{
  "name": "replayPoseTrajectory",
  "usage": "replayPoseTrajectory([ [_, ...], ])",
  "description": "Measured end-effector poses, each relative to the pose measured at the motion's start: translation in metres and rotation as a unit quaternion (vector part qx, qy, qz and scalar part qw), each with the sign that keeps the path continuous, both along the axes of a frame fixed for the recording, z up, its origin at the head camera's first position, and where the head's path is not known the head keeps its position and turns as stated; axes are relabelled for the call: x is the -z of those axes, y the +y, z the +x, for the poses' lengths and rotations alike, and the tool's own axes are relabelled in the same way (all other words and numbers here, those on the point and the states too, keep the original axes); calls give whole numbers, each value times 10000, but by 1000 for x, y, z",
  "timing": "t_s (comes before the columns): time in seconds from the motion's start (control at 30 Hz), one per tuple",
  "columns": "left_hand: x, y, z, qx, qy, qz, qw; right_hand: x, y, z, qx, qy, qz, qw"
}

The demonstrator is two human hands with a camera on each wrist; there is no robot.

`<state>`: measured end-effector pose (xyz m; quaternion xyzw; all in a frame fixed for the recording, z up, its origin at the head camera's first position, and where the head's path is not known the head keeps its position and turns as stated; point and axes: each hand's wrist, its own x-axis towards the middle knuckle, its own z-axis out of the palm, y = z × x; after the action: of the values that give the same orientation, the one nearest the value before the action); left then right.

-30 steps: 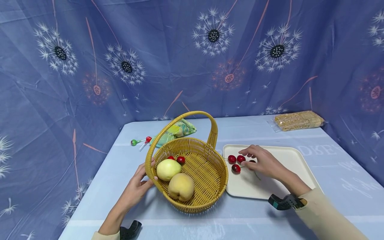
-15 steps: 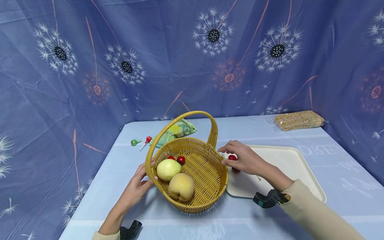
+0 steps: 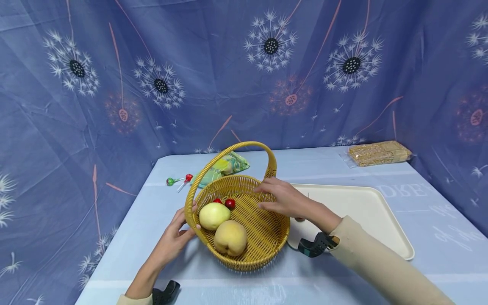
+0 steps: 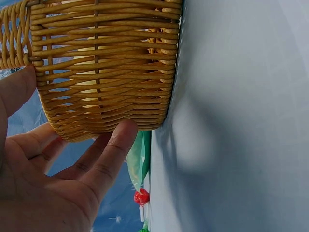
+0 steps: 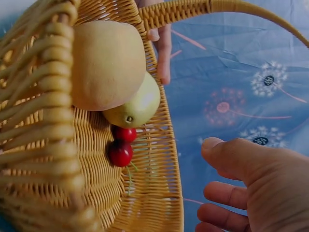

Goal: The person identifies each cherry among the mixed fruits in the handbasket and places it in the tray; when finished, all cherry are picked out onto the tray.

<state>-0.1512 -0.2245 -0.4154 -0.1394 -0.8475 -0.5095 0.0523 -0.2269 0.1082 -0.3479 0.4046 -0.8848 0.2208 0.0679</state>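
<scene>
A woven yellow basket (image 3: 263,228) with a tall handle sits on the table. Inside it lie a pale green fruit (image 3: 214,216), a peach (image 3: 230,238) and two red cherries (image 3: 230,203), stems visible in the right wrist view. My left hand (image 3: 173,235) touches the basket's left side, thumb by the handle's base (image 4: 17,63), straight fingers against the outer weave. My right hand (image 3: 286,198) hovers over the basket's right rim, thumb and forefinger apart; I see nothing between them. Part of a dark red cherry (image 3: 299,219) on the tray shows beneath this hand; others there are hidden.
The white tray (image 3: 358,212) stands right of the basket. Two lollipops (image 3: 179,180) and a green packet (image 3: 228,165) lie behind the basket. A clear-wrapped golden-brown packet (image 3: 379,153) lies at the back right. A blue dandelion-patterned cloth (image 3: 213,84) hangs behind.
My right hand has moved left from above the tray's cherries to the basket's right rim, covering most of those cherries from view. The left hand and basket have stayed put.
</scene>
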Motion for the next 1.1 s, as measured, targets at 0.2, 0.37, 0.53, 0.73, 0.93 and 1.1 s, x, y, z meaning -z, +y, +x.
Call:
replayPoseTrajectory([
  [0.2, 1, 0, 0, 11, -40, 42, 10000, 2, -20, -10, -105, -125, 239, 9996],
  [0.37, 1, 0, 1, -5, -111, 44, 9999, 5, -36, -17, -81, -370, 369, 9986],
  [0.53, 1, 1, 1, -10, -41, 38, 10000, 9, -48, -25, -181, -523, 445, 9975],
  [0.73, 1, 1, 0, -5, -29, 64, 10000, 18, -60, -36, -228, -743, 634, 9950],
  [0.93, -1, 1, 0, -13, -104, 68, 9999, 25, -68, -44, -288, -745, 805, 9935],
  [1.1, -1, 1, 0, -2, -113, 41, 9999, 29, -74, -51, -244, -888, 984, 9909],
])
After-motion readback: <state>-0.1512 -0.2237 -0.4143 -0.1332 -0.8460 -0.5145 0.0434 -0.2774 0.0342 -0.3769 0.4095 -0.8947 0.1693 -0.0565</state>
